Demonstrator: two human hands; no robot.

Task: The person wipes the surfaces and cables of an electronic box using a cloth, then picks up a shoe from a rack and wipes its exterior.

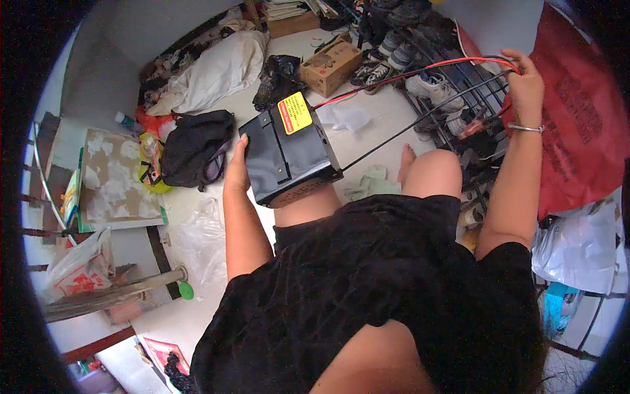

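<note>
Fingers (pixel 515 56) of right hand (pixel 526 85) clamped on cables (pixel 459 60), left hand (pixel 237 172) clamped on black box (pixel 303 152) with printed yellow label (pixel 294 113)

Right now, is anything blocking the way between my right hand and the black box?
Nothing visible blocks it. Only the red cable and the black cable, both running from the black box to your right hand, span the gap. The shoes show behind them and seem to sit lower, out of the way.
</note>
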